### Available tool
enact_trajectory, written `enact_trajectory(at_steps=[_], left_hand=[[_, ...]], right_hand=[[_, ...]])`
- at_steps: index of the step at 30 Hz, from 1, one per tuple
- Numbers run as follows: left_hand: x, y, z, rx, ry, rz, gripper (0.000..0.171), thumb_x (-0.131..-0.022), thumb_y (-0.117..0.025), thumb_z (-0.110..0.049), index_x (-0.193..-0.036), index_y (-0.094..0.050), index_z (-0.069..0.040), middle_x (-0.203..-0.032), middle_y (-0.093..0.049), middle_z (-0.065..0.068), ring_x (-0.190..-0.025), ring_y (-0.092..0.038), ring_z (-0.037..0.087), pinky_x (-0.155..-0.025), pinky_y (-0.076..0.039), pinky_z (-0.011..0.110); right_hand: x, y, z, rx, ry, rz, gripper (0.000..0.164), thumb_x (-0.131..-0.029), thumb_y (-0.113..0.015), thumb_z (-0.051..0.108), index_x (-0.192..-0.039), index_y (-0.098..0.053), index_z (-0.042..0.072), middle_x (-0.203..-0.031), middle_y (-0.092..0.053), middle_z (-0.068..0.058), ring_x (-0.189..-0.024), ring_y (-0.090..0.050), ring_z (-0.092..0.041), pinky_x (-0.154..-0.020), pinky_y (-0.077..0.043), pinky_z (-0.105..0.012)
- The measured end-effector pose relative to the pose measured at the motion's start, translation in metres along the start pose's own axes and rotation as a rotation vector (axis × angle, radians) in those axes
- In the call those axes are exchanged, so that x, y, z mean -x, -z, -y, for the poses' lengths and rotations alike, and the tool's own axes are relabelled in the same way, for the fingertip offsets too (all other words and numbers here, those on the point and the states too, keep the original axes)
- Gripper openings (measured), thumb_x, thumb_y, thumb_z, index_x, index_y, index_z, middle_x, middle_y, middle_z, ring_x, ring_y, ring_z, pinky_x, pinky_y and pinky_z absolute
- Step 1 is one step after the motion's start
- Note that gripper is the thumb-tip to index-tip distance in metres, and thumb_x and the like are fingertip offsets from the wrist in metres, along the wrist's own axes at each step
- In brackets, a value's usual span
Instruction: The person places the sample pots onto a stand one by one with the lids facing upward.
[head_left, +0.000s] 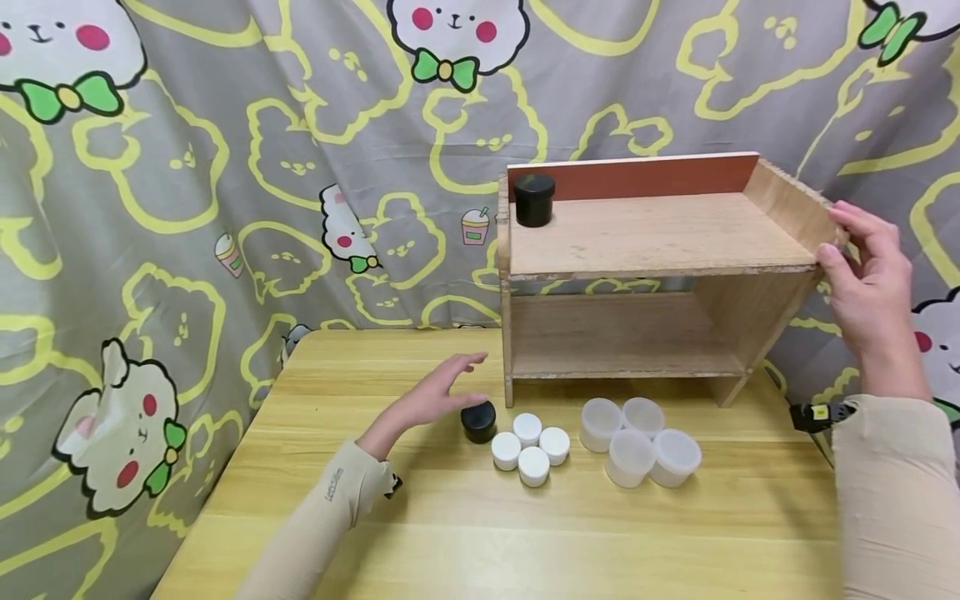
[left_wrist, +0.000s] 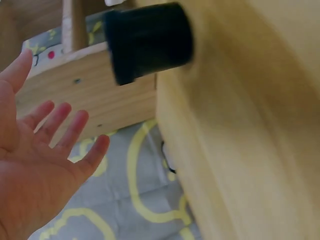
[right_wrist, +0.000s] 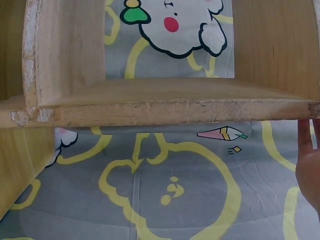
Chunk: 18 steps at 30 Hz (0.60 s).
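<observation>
My left grip [head_left: 435, 396] hangs spread beside a squat, round black jar [head_left: 478, 423]; my right grip [head_left: 873, 271] pinches a pale wooden shelf [head_left: 660, 237].

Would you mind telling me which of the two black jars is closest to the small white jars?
The black jar on the table, just beside the white jars; the other black jar stands up on the wooden shelf.

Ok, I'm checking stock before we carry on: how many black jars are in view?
2. One black jar stands at the left end of the shelf's top board; the other is on the table beside the left hand.
</observation>
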<state>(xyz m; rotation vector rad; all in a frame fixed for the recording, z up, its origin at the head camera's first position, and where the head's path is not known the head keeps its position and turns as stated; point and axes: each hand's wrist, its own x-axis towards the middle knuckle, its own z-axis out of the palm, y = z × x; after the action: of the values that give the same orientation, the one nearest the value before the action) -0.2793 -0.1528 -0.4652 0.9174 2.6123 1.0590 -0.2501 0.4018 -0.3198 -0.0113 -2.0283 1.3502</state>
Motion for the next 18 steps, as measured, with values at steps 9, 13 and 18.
enact_trajectory(at_steps=[9, 13, 18], left_hand=[[0.014, -0.016, 0.014, -0.035, 0.013, 0.087, 0.082, -0.094, -0.075, -0.042, -0.161, -0.036, -0.015, -0.161, -0.042, 0.007, -0.145, -0.046, 0.032, -0.118, -0.040, 0.051], [0.018, -0.021, 0.018, -0.034, 0.014, 0.105, 0.083, -0.093, -0.076, -0.041, -0.160, -0.037, -0.013, -0.162, -0.043, 0.007, -0.143, -0.048, 0.031, -0.118, -0.040, 0.049], [0.020, -0.028, 0.020, -0.032, 0.011, 0.118, 0.082, -0.092, -0.078, -0.039, -0.158, -0.040, -0.010, -0.160, -0.046, 0.009, -0.144, -0.047, 0.030, -0.120, -0.038, 0.049]], right_hand=[[-0.001, 0.000, 0.001, -0.002, 0.016, -0.010, 0.048, -0.103, -0.050, -0.001, -0.147, -0.056, 0.020, -0.154, -0.041, 0.012, -0.147, -0.039, -0.011, -0.124, -0.027, -0.023], [-0.001, -0.001, 0.001, -0.003, 0.010, -0.008, 0.049, -0.104, -0.050, 0.000, -0.147, -0.056, 0.020, -0.154, -0.041, 0.013, -0.147, -0.038, -0.011, -0.124, -0.027, -0.021], [0.000, -0.001, 0.000, -0.008, 0.005, -0.009, 0.049, -0.104, -0.050, -0.001, -0.147, -0.056, 0.020, -0.154, -0.041, 0.013, -0.148, -0.038, -0.011, -0.123, -0.026, -0.021]])
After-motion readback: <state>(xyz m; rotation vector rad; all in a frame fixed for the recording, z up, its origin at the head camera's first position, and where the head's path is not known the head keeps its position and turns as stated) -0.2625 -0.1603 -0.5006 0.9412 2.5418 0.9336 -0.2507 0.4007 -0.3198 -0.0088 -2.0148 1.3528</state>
